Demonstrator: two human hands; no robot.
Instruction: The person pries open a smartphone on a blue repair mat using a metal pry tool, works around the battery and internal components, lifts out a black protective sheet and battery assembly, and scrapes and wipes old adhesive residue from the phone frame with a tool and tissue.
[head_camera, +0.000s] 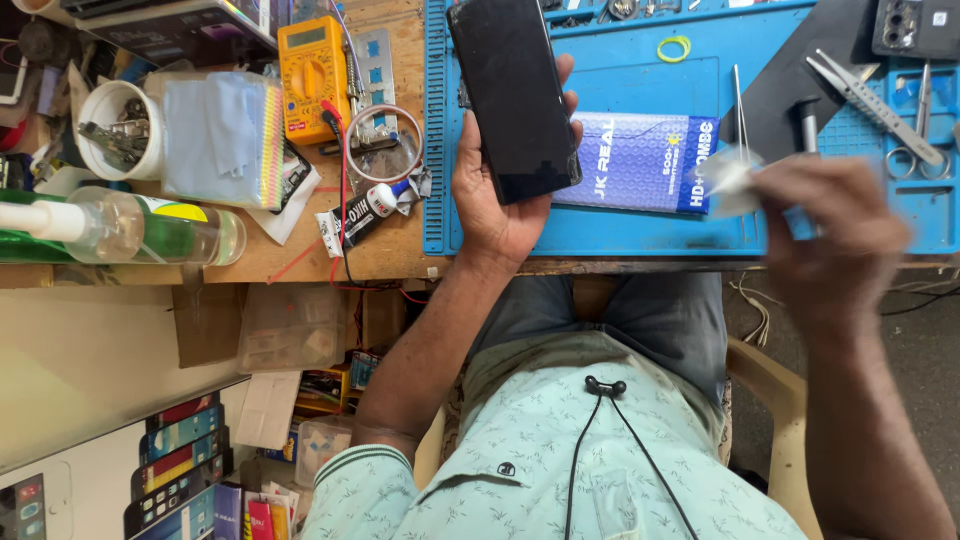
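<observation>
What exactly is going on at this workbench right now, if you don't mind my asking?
A seated person holds a dark phone, screen up, in the left hand over a blue work mat. The right hand, blurred, pinches a small white wipe beside it, apart from the phone. A blue packet lies on the mat between them; scissors and tweezers lie to the right.

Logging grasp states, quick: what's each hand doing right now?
Left hand: closed on a black phone.
Right hand: blurred, pinching a small white wipe.
</observation>
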